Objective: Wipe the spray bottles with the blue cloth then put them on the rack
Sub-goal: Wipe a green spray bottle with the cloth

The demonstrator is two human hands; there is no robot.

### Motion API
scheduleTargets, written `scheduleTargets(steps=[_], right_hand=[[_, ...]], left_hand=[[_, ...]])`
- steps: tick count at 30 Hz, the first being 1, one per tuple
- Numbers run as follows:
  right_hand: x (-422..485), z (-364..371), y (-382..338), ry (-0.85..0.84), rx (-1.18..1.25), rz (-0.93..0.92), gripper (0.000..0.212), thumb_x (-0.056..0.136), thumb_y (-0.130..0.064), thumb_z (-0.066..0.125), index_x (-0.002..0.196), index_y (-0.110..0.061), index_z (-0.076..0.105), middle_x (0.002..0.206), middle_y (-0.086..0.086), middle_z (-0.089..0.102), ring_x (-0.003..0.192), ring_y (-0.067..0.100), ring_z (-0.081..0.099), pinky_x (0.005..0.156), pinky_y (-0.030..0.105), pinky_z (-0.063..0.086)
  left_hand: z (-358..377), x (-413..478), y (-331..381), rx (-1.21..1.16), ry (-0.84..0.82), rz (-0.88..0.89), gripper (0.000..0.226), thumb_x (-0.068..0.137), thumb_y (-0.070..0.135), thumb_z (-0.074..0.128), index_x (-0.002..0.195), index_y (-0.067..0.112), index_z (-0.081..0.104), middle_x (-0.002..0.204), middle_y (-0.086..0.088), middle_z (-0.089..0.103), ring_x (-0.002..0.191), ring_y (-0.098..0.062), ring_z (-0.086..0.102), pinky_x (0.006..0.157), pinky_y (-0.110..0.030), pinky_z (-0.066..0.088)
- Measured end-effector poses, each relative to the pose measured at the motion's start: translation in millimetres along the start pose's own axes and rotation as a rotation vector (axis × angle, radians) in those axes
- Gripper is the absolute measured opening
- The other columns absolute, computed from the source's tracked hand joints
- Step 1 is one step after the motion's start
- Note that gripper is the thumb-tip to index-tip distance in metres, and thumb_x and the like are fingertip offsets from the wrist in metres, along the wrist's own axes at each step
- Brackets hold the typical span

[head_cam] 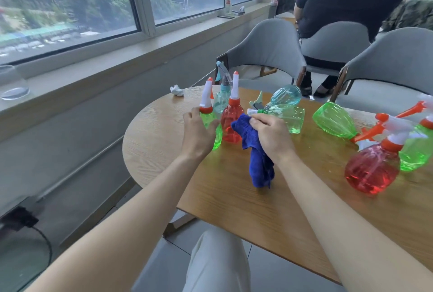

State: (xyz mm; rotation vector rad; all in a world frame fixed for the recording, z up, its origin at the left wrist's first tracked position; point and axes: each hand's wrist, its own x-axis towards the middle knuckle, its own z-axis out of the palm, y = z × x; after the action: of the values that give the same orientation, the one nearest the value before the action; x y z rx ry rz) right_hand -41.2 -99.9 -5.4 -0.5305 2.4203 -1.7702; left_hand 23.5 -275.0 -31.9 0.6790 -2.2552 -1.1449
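Nearest us, the tail of the blue cloth point(261, 170) hangs down to the bench point(210, 202). The grip of our right hand point(271, 136) is closed round the cloth's upper bunch, which rises just in front of a red upright bottle point(230, 127). To the left, our left hand point(199, 136) curls its grip over the shoulder of the green spray bottle point(217, 136), thumb on the near right side and fingers up by the orange collar.

That bottle stands on the bench with its long axis vertical and its white nozzle pointing up. The relation that matters is that it lies to the left of the cloth, near but apart, with the red bottle just behind the gap. We judge the cloth hand is the one to travel, leftward across a short span, while the left hand steadies or lifts the bottle (tilting it toward the cloth would expose the body our palm now covers). We should take care not to knock the red neighbour, which stands just beside the green one.

Behind both stands a teal upright bottle point(220, 102), and to the right a clear green bottle point(290, 118) lies on its side. Farther back, a crumpled tissue point(177, 90) sits near the bench's far edge. No rack shows anywhere, so we cannot tell which way the wiped bottle must go.
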Motion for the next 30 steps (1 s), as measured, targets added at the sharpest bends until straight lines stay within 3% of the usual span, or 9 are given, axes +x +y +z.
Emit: scheduleTargets(steps=[2, 6, 10, 13, 17, 19, 21, 24, 30], right_hand=[[4, 0, 2, -0.008, 0.001, 0.013, 0.02, 0.104, -0.021, 0.06, 0.114, -0.026, 0.077, 0.129, -0.001, 0.069, 0.12, 0.017, 0.062, 0.108, 0.034, 0.045], [7, -6, 4, 0.008, 0.064, 0.041, 0.019, 0.104, -0.02, 0.059, 0.113, -0.021, 0.077, 0.132, -0.001, 0.071, 0.118, 0.019, 0.066, 0.1, 0.03, 0.05], [7, -18, 0, 0.064, 0.162, 0.077, 0.015, 0.105, -0.019, 0.061, 0.103, -0.023, 0.075, 0.096, -0.004, 0.072, 0.088, 0.015, 0.065, 0.079, 0.025, 0.051], [1, -26, -1, 0.096, 0.275, 0.084, 0.015, 0.105, -0.021, 0.061, 0.099, -0.026, 0.074, 0.089, -0.001, 0.069, 0.082, 0.016, 0.064, 0.082, 0.032, 0.051], [-8, -41, -2, 0.128, 0.388, 0.073, 0.013, 0.106, -0.019, 0.06, 0.108, -0.021, 0.073, 0.088, 0.001, 0.071, 0.076, 0.014, 0.068, 0.072, 0.027, 0.055], [-13, -50, -6, 0.134, 0.475, 0.072, 0.013, 0.107, -0.014, 0.059, 0.11, -0.016, 0.071, 0.089, 0.001, 0.073, 0.072, 0.01, 0.071, 0.063, 0.022, 0.055], [-18, -60, -6, 0.14, 0.466, 0.06, 0.016, 0.106, -0.01, 0.058, 0.107, -0.018, 0.072, 0.09, 0.001, 0.074, 0.077, 0.011, 0.072, 0.069, 0.025, 0.058], [-23, -75, -5, 0.16, 0.384, 0.035, 0.018, 0.108, -0.015, 0.057, 0.103, -0.024, 0.072, 0.097, 0.003, 0.077, 0.093, 0.021, 0.074, 0.085, 0.04, 0.061], [-32, -116, -4, 0.188, 0.232, 0.07, 0.017, 0.109, -0.022, 0.057, 0.108, -0.028, 0.073, 0.112, 0.002, 0.075, 0.105, 0.022, 0.073, 0.094, 0.042, 0.061]], left_hand=[[0, 5, 3, -0.012, 0.03, -0.034, 0.058, 0.101, 0.031, 0.073, 0.147, 0.01, 0.045, 0.142, -0.014, 0.045, 0.129, -0.029, 0.052, 0.097, -0.024, 0.035], [6, 0, 12, 0.053, 0.198, 0.006, 0.071, 0.093, 0.047, 0.078, 0.142, 0.007, 0.045, 0.138, -0.012, 0.047, 0.128, -0.031, 0.048, 0.104, -0.042, 0.044], [9, -13, 35, 0.124, 0.434, 0.099, 0.041, 0.096, 0.045, 0.072, 0.109, 0.016, 0.045, 0.111, 0.0, 0.044, 0.102, -0.022, 0.044, 0.09, -0.04, 0.04], [13, -26, 51, 0.134, 0.487, 0.201, 0.032, 0.097, 0.041, 0.066, 0.098, 0.019, 0.041, 0.097, 0.001, 0.046, 0.09, -0.022, 0.045, 0.081, -0.037, 0.038], [28, -45, 75, 0.032, 0.156, 0.175, 0.039, 0.101, 0.059, 0.057, 0.098, 0.021, 0.048, 0.088, 0.005, 0.06, 0.079, -0.018, 0.058, 0.069, -0.037, 0.047], [36, -55, 91, -0.046, -0.074, 0.157, 0.051, 0.096, 0.072, 0.057, 0.108, 0.022, 0.054, 0.095, 0.009, 0.064, 0.086, -0.01, 0.064, 0.075, -0.033, 0.053], [44, -60, 104, -0.187, -0.26, 0.118, 0.055, 0.093, 0.07, 0.065, 0.118, 0.021, 0.057, 0.104, 0.009, 0.066, 0.094, -0.006, 0.066, 0.08, -0.027, 0.055], [54, -55, 112, -0.298, -0.312, 0.089, 0.044, 0.091, 0.058, 0.077, 0.113, 0.022, 0.064, 0.105, 0.002, 0.072, 0.098, -0.013, 0.072, 0.087, -0.036, 0.062], [72, -57, 140, -0.214, -0.33, 0.108, 0.047, 0.085, 0.063, 0.077, 0.1, 0.019, 0.067, 0.096, -0.002, 0.074, 0.094, -0.021, 0.072, 0.088, -0.049, 0.063]])
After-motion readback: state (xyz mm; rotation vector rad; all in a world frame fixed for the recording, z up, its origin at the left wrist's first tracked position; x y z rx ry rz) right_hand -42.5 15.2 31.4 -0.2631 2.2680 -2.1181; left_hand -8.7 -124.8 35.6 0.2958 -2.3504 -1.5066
